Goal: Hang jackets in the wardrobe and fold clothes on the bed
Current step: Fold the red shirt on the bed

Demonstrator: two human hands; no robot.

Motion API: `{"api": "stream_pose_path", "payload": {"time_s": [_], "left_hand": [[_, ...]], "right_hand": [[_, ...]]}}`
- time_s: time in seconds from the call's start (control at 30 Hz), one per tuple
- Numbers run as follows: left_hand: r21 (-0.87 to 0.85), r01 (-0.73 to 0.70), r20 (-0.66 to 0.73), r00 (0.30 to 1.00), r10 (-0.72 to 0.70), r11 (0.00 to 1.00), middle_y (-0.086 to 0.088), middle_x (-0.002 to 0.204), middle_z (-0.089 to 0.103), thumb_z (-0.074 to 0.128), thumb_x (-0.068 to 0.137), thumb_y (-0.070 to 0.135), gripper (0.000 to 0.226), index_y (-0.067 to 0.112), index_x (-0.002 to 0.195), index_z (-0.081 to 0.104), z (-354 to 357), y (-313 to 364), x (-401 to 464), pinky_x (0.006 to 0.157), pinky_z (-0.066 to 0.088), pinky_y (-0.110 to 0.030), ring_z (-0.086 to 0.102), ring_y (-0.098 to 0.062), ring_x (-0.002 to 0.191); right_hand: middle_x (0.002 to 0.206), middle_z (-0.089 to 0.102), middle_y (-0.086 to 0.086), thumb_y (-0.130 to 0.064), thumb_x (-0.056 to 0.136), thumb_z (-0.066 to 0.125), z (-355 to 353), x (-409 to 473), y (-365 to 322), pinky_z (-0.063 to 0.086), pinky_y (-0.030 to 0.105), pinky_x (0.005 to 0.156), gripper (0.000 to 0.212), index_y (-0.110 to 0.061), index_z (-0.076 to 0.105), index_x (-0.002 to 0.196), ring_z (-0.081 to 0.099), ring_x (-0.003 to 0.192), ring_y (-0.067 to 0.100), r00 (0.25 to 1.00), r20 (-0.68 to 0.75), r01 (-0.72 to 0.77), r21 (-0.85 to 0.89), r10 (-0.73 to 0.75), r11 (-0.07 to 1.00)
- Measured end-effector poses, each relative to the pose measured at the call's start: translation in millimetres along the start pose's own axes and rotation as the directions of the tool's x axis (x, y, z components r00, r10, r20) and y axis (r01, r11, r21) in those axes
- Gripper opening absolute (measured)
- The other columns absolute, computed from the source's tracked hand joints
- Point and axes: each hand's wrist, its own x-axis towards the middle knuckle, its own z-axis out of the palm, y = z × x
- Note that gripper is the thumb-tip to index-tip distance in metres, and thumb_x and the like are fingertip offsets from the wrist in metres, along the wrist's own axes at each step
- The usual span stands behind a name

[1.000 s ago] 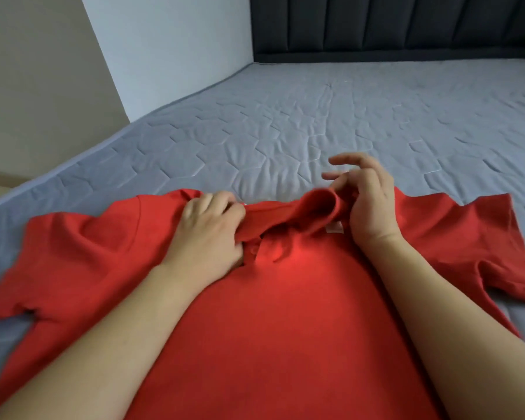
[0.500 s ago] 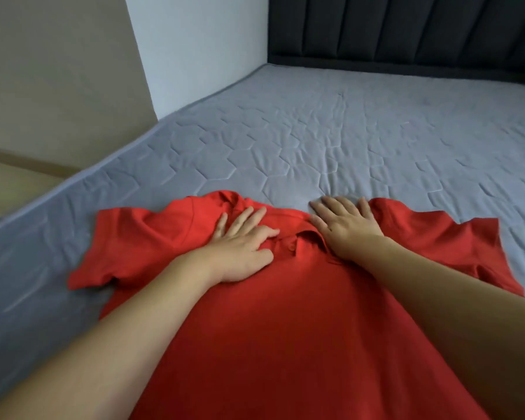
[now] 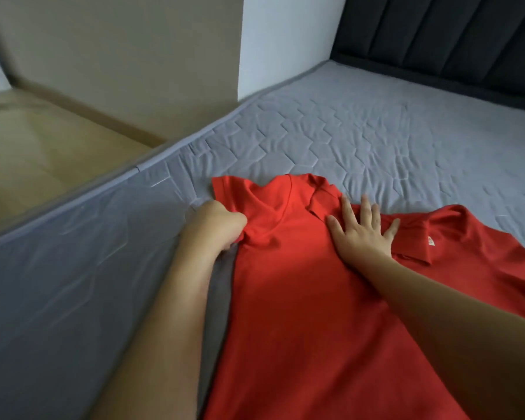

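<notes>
Red short-sleeved polo shirt (image 3: 300,298) lies on grey quilted bed (image 3: 376,140). Left hand (image 3: 215,225) grips the shirt's left edge; right hand (image 3: 361,234) presses flat beside the collar.

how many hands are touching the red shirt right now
2. The left hand grips the red shirt at its left sleeve by the mattress edge; the right hand presses flat beside the collar.

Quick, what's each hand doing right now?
Left hand: closed, gripping the left sleeve area of the red shirt.
Right hand: open, fingers spread, pressing flat on the shirt near the collar.
</notes>
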Motion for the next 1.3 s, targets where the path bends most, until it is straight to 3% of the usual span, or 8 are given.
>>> {"api": "stream_pose_path", "payload": {"time_s": [0.1,0.27,0.37,0.47,0.63,0.87,1.13,1.3], "left_hand": [[-0.387,-0.011,-0.106,0.994,-0.033,0.922,-0.021,0.084,0.068,0.061,0.074,0.016,0.016,0.006,0.087,0.063,-15,-2,8,0.058,0.051,-0.03,0.068,-0.033,0.072],[0.252,-0.466,-0.546,0.655,0.522,0.848,-0.012,0.098,0.068,0.059,0.081,0.016,0.023,0.017,0.104,0.063,13,23,-29,0.067,0.048,-0.041,0.064,-0.038,0.089],[0.535,-0.683,-0.035,0.571,0.82,0.498,-0.007,0.105,0.057,0.055,0.083,0.017,0.022,0.02,0.104,0.057,66,31,-62,0.076,0.046,-0.041,0.059,-0.031,0.095],[0.603,-0.736,0.349,0.589,0.729,0.307,-0.002,0.116,0.056,0.051,0.084,0.028,0.034,0.024,0.118,0.057,85,22,-65,0.09,0.039,-0.039,0.053,-0.027,0.11],[0.205,-0.912,-0.283,0.292,0.914,0.355,-0.006,0.089,0.06,0.052,0.076,0.016,0.016,0.009,0.084,0.063,65,34,-50,0.075,0.045,-0.043,0.056,-0.029,0.084],[0.561,-0.537,-0.099,0.711,0.696,0.63,-0.02,0.157,0.02,0.058,0.082,0.046,0.08,0.004,0.146,0.032,104,17,-43,0.118,0.019,-0.049,0.017,-0.036,0.146],[0.68,-0.485,-0.09,0.689,0.719,0.55,-0.01,0.113,0.058,0.049,0.087,0.031,0.024,0.014,0.098,0.062,99,18,-32,0.107,0.032,-0.049,0.049,-0.032,0.108],[0.468,-0.782,-0.181,0.372,0.91,0.413,-0.01,0.109,0.064,0.053,0.089,0.012,0.012,0.005,0.093,0.062,95,25,-32,0.112,0.032,-0.05,0.059,-0.029,0.107]], "right_hand": [[0.163,-0.009,-0.002,-0.074,0.085,0.008,1,4,3,-0.016,0.06,0.11,0.07,-0.049,-0.006,0.149,-0.011,0.149,0.018,0.998,0.057,0.003,0.051,-0.006,0.999],[0.163,-0.008,-0.003,-0.069,0.09,0.013,-10,13,31,-0.014,0.054,0.114,0.065,-0.051,-0.01,0.148,-0.004,0.15,0.014,0.972,0.197,0.116,0.075,-0.129,0.99],[0.163,-0.005,0.0,-0.066,0.09,0.011,-10,7,47,-0.012,0.047,0.117,0.064,-0.05,-0.011,0.148,0.001,0.149,0.012,0.964,0.146,0.216,0.056,-0.222,0.975],[0.163,0.0,0.0,-0.066,0.089,0.009,-6,0,47,-0.013,0.043,0.116,0.065,-0.048,-0.005,0.15,0.004,0.149,0.012,0.967,0.024,0.253,0.069,-0.255,0.965],[0.163,0.005,-0.001,-0.065,0.091,0.008,-2,0,48,-0.014,0.044,0.117,0.063,-0.047,-0.001,0.151,0.004,0.149,0.011,0.964,-0.044,0.263,0.067,-0.261,0.962],[0.163,0.005,-0.003,-0.066,0.09,0.009,0,1,47,-0.014,0.044,0.117,0.064,-0.047,0.0,0.15,0.003,0.149,0.01,0.964,-0.063,0.262,0.091,-0.257,0.961],[0.162,0.011,-0.002,-0.065,0.092,0.013,0,0,47,-0.013,0.043,0.118,0.063,-0.046,0.004,0.151,0.006,0.149,0.01,0.963,-0.082,0.263,0.104,-0.255,0.959],[0.162,0.012,-0.003,-0.066,0.091,0.012,0,1,47,-0.012,0.043,0.118,0.064,-0.046,0.005,0.151,0.007,0.148,0.01,0.965,-0.074,0.257,0.116,-0.25,0.959]]}}
